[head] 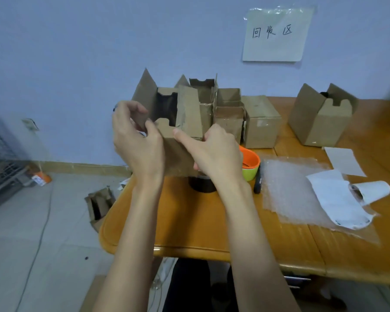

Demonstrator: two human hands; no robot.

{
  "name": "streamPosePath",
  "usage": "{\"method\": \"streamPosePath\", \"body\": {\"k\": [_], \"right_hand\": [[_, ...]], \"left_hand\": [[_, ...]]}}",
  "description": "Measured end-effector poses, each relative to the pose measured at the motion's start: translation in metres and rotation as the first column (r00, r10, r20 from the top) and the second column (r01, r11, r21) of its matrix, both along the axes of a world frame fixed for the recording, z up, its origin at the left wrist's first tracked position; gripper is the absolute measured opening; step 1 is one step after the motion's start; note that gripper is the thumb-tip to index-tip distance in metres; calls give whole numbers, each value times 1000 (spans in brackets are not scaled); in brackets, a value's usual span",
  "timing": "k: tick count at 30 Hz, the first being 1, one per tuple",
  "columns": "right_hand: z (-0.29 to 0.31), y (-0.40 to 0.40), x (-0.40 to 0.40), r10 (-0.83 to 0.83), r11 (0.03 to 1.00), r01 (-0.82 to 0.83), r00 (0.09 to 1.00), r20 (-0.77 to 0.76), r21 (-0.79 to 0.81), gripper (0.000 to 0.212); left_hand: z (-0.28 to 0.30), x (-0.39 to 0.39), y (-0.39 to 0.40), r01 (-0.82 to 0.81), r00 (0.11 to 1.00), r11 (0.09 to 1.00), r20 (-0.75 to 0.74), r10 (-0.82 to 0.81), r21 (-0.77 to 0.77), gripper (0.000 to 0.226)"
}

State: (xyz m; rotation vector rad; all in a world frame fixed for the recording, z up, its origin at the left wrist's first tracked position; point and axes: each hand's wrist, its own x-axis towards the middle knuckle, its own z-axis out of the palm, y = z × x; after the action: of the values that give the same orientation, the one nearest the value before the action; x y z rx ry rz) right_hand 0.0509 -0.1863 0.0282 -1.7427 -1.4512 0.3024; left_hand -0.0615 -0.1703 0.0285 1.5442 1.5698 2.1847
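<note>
Two bare forearms are reaching forward from the near edge, and both hands are holding a cardboard box (pixel 185 122) up in the air just above the left end of the desk (pixel 189 224). The left hand (pixel 137 143) is pinching the box's left flap between thumb and curled fingers. The right hand (pixel 214 152) is gripping the box's right side, with the thumb lying stretched along the front top edge. The box is standing upright with its top flaps open, and a dark hollow is showing inside. Directly beneath the box a dark cup (pixel 203 185) is sitting on the desk, partly hidden by the right wrist. Just right of that hand a green bowl with an orange rim (pixel 251 166) is resting beside a black marker (pixel 257 184). A sheet of bubble wrap (pixel 288 194) is lying further right, with crumpled white paper (pixel 333 199) overlapping its right edge and a flat sheet (pixel 345 161) beyond it. A row of brown boxes (pixel 261 122) is standing along the far side of the desk behind the held box, and an open box (pixel 320 122) is sitting apart at the far right. A handwritten sign (pixel 277 34) is hanging on the wall above them. Another opened box (pixel 99 206) is lying on the floor left of the desk.
</note>
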Motion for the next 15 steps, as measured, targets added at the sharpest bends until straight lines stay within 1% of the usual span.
{"method": "streamPosePath", "body": {"k": [4,7,9,11,13,15], "right_hand": [[-21,6,-18,96,990,-91,995,38,-112,75],[-36,10,-24,123,976,-101,986,109,-192,75],[-42,11,-25,151,957,-120,983,102,-266,76],[-42,11,-24,179,932,-139,980,91,-336,78],[-36,10,-21,183,926,-131,976,117,-354,78],[-27,10,-20,131,951,-72,975,180,-302,80]], "left_hand": [[-26,-17,6,-32,998,999,46,33,-20,24],[-49,-20,11,-16,996,997,83,22,-76,23],[-63,-20,14,-16,995,991,99,30,-133,26],[-68,-19,17,-12,994,987,108,30,-158,28],[-68,-18,18,-4,993,985,114,24,-172,29],[-67,-16,17,12,990,982,142,15,-187,29]]}}
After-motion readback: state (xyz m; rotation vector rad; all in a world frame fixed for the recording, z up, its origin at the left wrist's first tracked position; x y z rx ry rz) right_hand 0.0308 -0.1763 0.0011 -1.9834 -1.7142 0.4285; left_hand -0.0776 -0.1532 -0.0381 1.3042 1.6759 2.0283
